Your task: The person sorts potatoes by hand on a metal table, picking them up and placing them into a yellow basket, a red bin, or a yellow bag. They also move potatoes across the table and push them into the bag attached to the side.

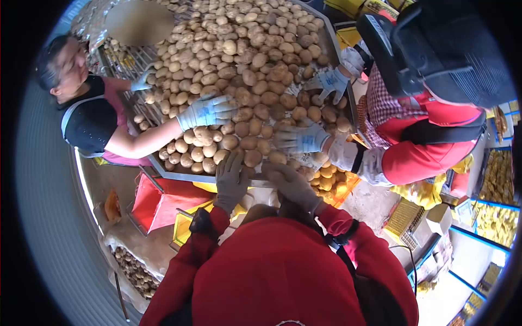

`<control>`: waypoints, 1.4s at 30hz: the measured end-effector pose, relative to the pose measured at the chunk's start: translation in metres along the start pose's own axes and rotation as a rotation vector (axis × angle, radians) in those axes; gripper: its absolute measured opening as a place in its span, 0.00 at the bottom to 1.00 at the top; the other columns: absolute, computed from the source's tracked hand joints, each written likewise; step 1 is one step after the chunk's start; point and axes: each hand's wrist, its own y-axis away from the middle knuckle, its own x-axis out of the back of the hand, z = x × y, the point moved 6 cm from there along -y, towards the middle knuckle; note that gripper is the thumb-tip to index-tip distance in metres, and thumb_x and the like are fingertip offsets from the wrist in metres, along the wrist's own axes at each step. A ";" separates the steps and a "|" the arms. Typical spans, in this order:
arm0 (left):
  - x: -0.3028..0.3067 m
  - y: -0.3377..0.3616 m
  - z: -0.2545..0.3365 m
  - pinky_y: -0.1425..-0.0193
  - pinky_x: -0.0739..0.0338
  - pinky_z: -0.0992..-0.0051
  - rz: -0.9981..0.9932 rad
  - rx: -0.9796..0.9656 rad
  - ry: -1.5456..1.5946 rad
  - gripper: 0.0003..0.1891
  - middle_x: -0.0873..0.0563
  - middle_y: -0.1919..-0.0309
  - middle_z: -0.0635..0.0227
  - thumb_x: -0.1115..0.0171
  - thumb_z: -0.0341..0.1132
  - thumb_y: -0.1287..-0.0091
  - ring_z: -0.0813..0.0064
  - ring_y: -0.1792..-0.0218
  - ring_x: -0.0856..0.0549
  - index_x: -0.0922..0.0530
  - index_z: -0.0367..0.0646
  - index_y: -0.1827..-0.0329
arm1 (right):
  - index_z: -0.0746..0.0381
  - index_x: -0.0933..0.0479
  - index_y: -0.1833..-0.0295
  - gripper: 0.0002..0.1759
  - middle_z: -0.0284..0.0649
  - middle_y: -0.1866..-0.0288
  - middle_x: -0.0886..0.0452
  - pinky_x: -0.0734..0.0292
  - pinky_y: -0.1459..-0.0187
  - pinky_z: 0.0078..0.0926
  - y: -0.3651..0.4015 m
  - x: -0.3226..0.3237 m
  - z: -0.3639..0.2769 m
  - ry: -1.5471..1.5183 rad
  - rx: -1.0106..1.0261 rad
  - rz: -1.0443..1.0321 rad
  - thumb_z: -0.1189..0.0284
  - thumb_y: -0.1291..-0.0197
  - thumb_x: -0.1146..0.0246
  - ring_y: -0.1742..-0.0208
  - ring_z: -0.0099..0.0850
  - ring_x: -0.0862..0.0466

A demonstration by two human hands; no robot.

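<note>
Many potatoes (pixel 249 77) cover a wide metal-rimmed sorting table (pixel 191 177) in front of me. At the near rim, my left hand (pixel 232 182), in a grey glove, lies with its fingers stretched forward against the closest potatoes. My right hand (pixel 294 186), also gloved, is at the same rim a little to the right. Its fingertips are smeared by motion, so I cannot make out whether a potato is in them.
A co-worker at the left has a gloved hand (pixel 207 111) on the potatoes. Another at the right reaches in with both gloved hands (pixel 302 137). Below the rim hang a red bag (pixel 163 200) and an orange container of potatoes (pixel 333 182). A yellow crate (pixel 403 218) stands at the right.
</note>
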 end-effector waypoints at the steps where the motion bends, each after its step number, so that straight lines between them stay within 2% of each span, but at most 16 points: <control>1: -0.005 -0.003 -0.002 0.22 0.33 0.47 0.007 -0.009 -0.040 0.25 0.20 0.30 0.48 0.36 0.36 0.28 0.43 0.28 0.24 0.22 0.40 0.28 | 0.57 0.19 0.40 0.14 0.42 0.51 0.14 0.17 0.45 0.38 -0.003 -0.002 -0.027 -0.100 -0.018 0.045 0.72 0.30 0.34 0.48 0.41 0.13; 2: -0.012 -0.005 -0.008 0.22 0.33 0.46 0.049 -0.001 -0.063 0.26 0.21 0.29 0.47 0.36 0.37 0.28 0.41 0.27 0.25 0.23 0.40 0.28 | 0.57 0.22 0.29 0.22 0.46 0.38 0.16 0.23 0.31 0.36 -0.006 -0.004 -0.036 -0.030 0.036 -0.007 0.72 0.26 0.38 0.33 0.42 0.18; 6: -0.022 -0.012 -0.028 0.22 0.35 0.45 0.144 0.114 -0.109 0.28 0.26 0.27 0.42 0.38 0.40 0.27 0.37 0.27 0.27 0.26 0.39 0.26 | 0.55 0.21 0.30 0.28 0.45 0.25 0.25 0.31 0.24 0.56 -0.028 -0.042 -0.026 0.731 0.427 0.076 0.74 0.37 0.35 0.20 0.59 0.32; 12: 0.003 0.016 -0.068 0.17 0.43 0.46 0.358 0.390 -0.022 0.30 0.30 0.22 0.41 0.42 0.41 0.25 0.41 0.22 0.31 0.30 0.40 0.21 | 0.57 0.20 0.30 0.26 0.48 0.27 0.22 0.30 0.23 0.52 -0.039 -0.033 -0.050 0.575 0.365 -0.124 0.72 0.35 0.35 0.23 0.57 0.27; 17: -0.008 0.016 -0.075 0.17 0.42 0.46 0.315 0.463 -0.217 0.29 0.25 0.23 0.50 0.44 0.42 0.24 0.50 0.22 0.28 0.29 0.40 0.23 | 0.57 0.22 0.31 0.23 0.52 0.32 0.19 0.20 0.33 0.48 -0.078 -0.002 -0.042 0.795 0.362 0.046 0.70 0.31 0.38 0.34 0.54 0.17; 19: -0.006 0.018 -0.073 0.19 0.39 0.48 0.346 0.450 -0.249 0.27 0.23 0.25 0.50 0.43 0.40 0.24 0.51 0.24 0.26 0.28 0.41 0.23 | 0.56 0.23 0.30 0.23 0.53 0.35 0.17 0.18 0.38 0.50 -0.105 0.012 0.001 1.064 0.033 0.129 0.69 0.30 0.39 0.38 0.54 0.15; 22: 0.000 0.016 -0.067 0.19 0.39 0.48 0.370 0.440 -0.246 0.27 0.22 0.26 0.51 0.44 0.40 0.24 0.50 0.25 0.25 0.27 0.40 0.24 | 0.57 0.22 0.37 0.22 0.52 0.39 0.18 0.15 0.50 0.57 -0.143 0.016 0.056 1.146 -0.092 -0.044 0.65 0.36 0.35 0.48 0.59 0.13; 25: -0.003 0.020 -0.071 0.19 0.38 0.48 0.426 0.426 -0.231 0.28 0.23 0.26 0.48 0.43 0.39 0.25 0.48 0.24 0.27 0.29 0.38 0.24 | 0.58 0.24 0.34 0.21 0.56 0.36 0.19 0.14 0.51 0.55 -0.141 0.035 0.020 1.084 0.029 -0.199 0.67 0.29 0.41 0.48 0.59 0.12; 30: 0.003 0.052 -0.019 0.19 0.37 0.50 0.645 0.555 -0.063 0.28 0.24 0.26 0.44 0.41 0.36 0.25 0.42 0.24 0.28 0.30 0.36 0.23 | 0.62 0.27 0.31 0.28 0.41 0.51 0.14 0.12 0.49 0.37 -0.085 0.066 0.011 -0.434 -0.393 -0.127 0.52 0.23 0.39 0.51 0.38 0.10; 32: -0.021 0.087 0.016 0.24 0.29 0.53 0.678 0.555 -0.073 0.27 0.22 0.29 0.44 0.41 0.35 0.24 0.40 0.29 0.24 0.31 0.37 0.23 | 0.61 0.28 0.30 0.27 0.41 0.48 0.14 0.12 0.46 0.36 -0.076 0.078 -0.005 0.087 0.220 -0.215 0.53 0.22 0.40 0.46 0.38 0.11; 34: -0.062 0.116 0.037 0.38 0.17 0.57 0.515 0.783 0.253 0.21 0.16 0.37 0.45 0.39 0.35 0.23 0.49 0.42 0.12 0.22 0.35 0.31 | 0.62 0.27 0.30 0.25 0.42 0.45 0.14 0.14 0.42 0.36 -0.057 0.076 -0.007 0.113 0.382 -0.289 0.58 0.21 0.40 0.42 0.39 0.12; 36: -0.086 0.129 0.084 0.39 0.17 0.66 0.367 1.046 1.081 0.20 0.16 0.38 0.57 0.42 0.40 0.19 0.64 0.41 0.14 0.22 0.42 0.29 | 0.65 0.27 0.29 0.22 0.44 0.41 0.15 0.16 0.38 0.35 -0.043 0.071 0.007 -0.327 0.068 -0.375 0.67 0.22 0.39 0.41 0.40 0.13; 38: -0.103 0.128 0.126 0.40 0.16 0.69 0.425 0.954 1.779 0.23 0.18 0.37 0.64 0.45 0.43 0.15 0.70 0.40 0.16 0.28 0.47 0.22 | 0.67 0.25 0.29 0.20 0.46 0.41 0.14 0.18 0.36 0.33 -0.012 0.043 0.009 -0.636 -0.115 -0.545 0.72 0.21 0.40 0.41 0.39 0.13; 39: -0.114 0.130 0.137 0.40 0.16 0.69 0.481 0.782 2.142 0.24 0.19 0.35 0.64 0.45 0.43 0.15 0.69 0.39 0.16 0.30 0.47 0.21 | 0.67 0.25 0.29 0.20 0.46 0.42 0.13 0.18 0.37 0.32 0.009 0.033 -0.002 -0.454 0.007 -0.616 0.72 0.20 0.42 0.43 0.38 0.13; 41: -0.112 0.150 0.144 0.33 0.19 0.66 0.431 0.623 1.642 0.27 0.18 0.34 0.61 0.36 0.40 0.21 0.64 0.37 0.17 0.28 0.38 0.24 | 0.66 0.24 0.28 0.20 0.46 0.44 0.12 0.18 0.40 0.29 0.049 0.021 -0.030 0.163 0.434 -0.628 0.70 0.17 0.45 0.46 0.35 0.13; 42: -0.106 0.163 0.144 0.31 0.20 0.66 0.402 0.565 1.435 0.28 0.18 0.34 0.60 0.33 0.38 0.23 0.62 0.37 0.17 0.28 0.35 0.25 | 0.70 0.23 0.32 0.19 0.49 0.45 0.13 0.18 0.44 0.30 0.062 0.019 -0.042 0.165 0.316 -0.639 0.70 0.19 0.43 0.48 0.34 0.12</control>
